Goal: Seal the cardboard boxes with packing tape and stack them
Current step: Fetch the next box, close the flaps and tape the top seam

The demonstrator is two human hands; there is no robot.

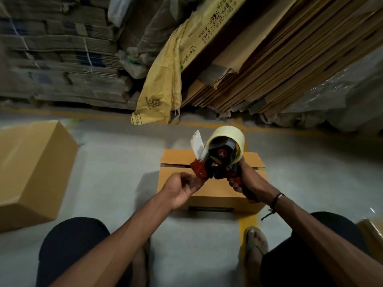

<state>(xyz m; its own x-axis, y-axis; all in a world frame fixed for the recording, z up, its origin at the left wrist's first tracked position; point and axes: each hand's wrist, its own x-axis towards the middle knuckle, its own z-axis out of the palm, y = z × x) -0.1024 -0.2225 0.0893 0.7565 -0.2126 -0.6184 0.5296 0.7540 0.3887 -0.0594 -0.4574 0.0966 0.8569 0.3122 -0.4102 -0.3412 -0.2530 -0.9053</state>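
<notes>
Dim light is falling from overhead — shadows are pooling beside the small box (211, 187), while wide-angle bending and blur are smearing everything far from it.

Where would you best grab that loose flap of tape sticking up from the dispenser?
Probably pinch the loose tape end near its free top edge, coming from the left: it stands clear above the red blade guard, and the left hand is already beside it.

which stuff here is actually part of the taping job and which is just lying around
In the job:
- red and black tape dispenser with pale yellow tape roll, in the right hand
- small brown cardboard box, flaps unsealed
- left hand at the dispenser's red front
- larger brown cardboard box

Lying about:
- yellow woven sack
- leaning flat cardboard sheets
</notes>
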